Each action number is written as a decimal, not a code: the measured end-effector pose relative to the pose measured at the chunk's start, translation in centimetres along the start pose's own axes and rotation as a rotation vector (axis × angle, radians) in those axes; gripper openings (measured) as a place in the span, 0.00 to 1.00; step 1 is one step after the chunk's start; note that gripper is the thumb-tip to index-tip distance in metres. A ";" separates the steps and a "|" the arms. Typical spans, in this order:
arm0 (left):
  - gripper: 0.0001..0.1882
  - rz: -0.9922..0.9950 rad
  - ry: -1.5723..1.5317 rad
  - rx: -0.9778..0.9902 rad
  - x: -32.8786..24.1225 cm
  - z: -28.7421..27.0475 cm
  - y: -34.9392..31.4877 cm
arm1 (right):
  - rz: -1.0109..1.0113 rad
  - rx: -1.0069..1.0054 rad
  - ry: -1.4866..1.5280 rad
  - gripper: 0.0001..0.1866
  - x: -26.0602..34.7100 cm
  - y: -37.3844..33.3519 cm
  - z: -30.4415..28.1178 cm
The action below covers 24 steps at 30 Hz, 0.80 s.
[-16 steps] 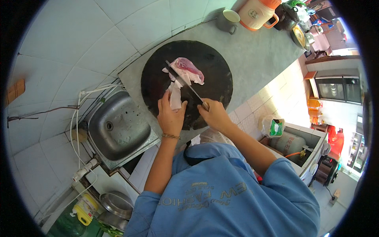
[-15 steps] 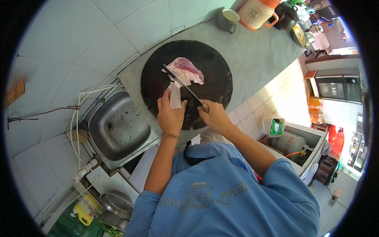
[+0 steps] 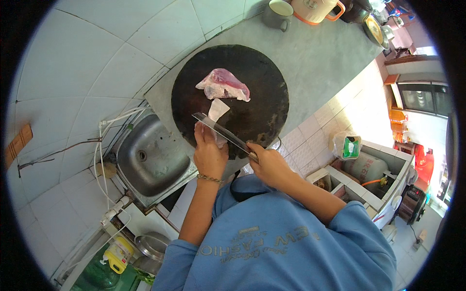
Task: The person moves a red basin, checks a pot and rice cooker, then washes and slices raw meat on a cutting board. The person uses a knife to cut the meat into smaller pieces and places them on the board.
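A round dark chopping board (image 3: 264, 92) carries a chunk of raw meat (image 3: 224, 83), pink on top with a whitish fatty edge. Nearer me lies a pale piece of fat or skin (image 3: 218, 109). My left hand (image 3: 210, 151) is closed around pale fat at the board's near edge, its fingers partly hiding it. My right hand (image 3: 270, 166) grips the handle of a kitchen knife (image 3: 224, 133). The blade crosses over the pale fat, just beyond my left fingers, and points to the far left. Whether the fat on both sides of the blade is one piece, I cannot tell.
A steel sink (image 3: 158, 165) lies left of the grey counter (image 3: 315, 53). At the counter's back stand a dark mug (image 3: 277, 15) and a cream-and-orange jug (image 3: 313, 10). Tiled wall rises on the far left. A gas cylinder (image 3: 361, 167) stands low on the right.
The knife and my left hand have come nearer to me, away from the meat chunk. A gap now shows between the chunk and the pale fat; the view has shifted slightly.
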<state>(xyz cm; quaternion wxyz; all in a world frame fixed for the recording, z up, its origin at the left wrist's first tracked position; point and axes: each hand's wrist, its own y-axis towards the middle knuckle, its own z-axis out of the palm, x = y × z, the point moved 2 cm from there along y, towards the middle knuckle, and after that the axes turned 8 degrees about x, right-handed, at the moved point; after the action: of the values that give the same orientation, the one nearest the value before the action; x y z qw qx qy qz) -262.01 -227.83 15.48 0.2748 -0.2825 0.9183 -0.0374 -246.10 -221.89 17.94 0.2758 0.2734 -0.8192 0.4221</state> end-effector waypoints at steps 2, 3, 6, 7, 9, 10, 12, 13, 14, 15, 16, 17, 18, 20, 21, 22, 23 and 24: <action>0.37 -0.023 -0.021 0.019 -0.1 0.3 0.0 | 0.027 0.027 0.001 0.20 0.3 -0.5 -0.2; 0.37 -0.049 -0.023 0.052 -0.1 0.4 -0.1 | 0.031 0.032 -0.013 0.20 0.5 -0.7 -0.3; 0.38 -0.054 -0.039 0.083 -0.1 0.6 -0.2 | 0.035 0.040 -0.040 0.20 1.0 -0.8 -0.5; 0.39 -0.034 -0.053 0.067 -0.1 0.6 -0.2 | 0.028 0.041 -0.040 0.20 1.1 -0.7 -0.5; 0.40 -0.014 -0.039 0.057 0.0 0.7 -0.2 | 0.044 0.058 -0.041 0.20 1.3 -0.4 -0.4; 0.40 -0.005 -0.038 0.053 0.1 0.8 -0.2 | 0.068 0.073 -0.043 0.20 1.2 -0.2 -0.3; 0.40 0.039 -0.027 0.032 0.2 0.8 -0.2 | 0.092 0.089 -0.023 0.20 1.2 0.1 -0.1; 0.41 0.059 -0.023 0.025 0.3 0.9 -0.2 | 0.096 0.091 0.001 0.19 1.2 0.3 0.0; 0.41 0.069 -0.016 0.020 0.4 0.9 -0.2 | 0.102 0.099 0.023 0.19 1.3 0.4 0.0; 0.41 0.080 -0.009 0.015 0.4 1.0 -0.3 | 0.072 0.084 0.037 0.18 1.4 0.6 0.0; 0.41 0.093 -0.002 0.010 0.5 1.0 -0.3 | 0.045 0.075 0.049 0.18 1.5 0.8 0.0; 0.41 0.105 0.009 0.009 0.6 1.0 -0.3 | 0.037 0.083 0.055 0.17 1.6 1.0 0.0; 0.41 0.116 0.020 0.008 0.7 1.0 -0.3 | 0.020 0.069 0.060 0.17 1.8 1.2 0.0; 0.41 0.123 0.026 0.004 0.8 1.1 -0.3 | 0.017 0.065 0.058 0.16 2.0 1.7 0.0; 0.41 0.119 0.022 0.001 0.9 1.1 -0.3 | 0.043 0.079 0.067 0.16 2.1 2.0 0.1; 0.41 0.132 0.015 -0.020 0.9 1.1 -0.3 | 0.064 0.083 0.077 0.15 2.2 2.3 0.2; 0.41 0.113 0.008 0.008 1.0 1.2 -0.3 | 0.071 0.080 0.090 0.15 2.3 2.6 0.3; 0.41 0.110 -0.001 0.018 1.1 1.3 -0.4 | 0.074 0.076 0.065 0.15 2.4 2.9 0.5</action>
<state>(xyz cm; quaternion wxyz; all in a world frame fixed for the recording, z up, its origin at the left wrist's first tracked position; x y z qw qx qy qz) -261.88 -228.60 13.96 0.2794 -0.2293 0.9319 -0.0304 -249.89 -221.35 17.76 0.2759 0.2396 -0.8026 0.4716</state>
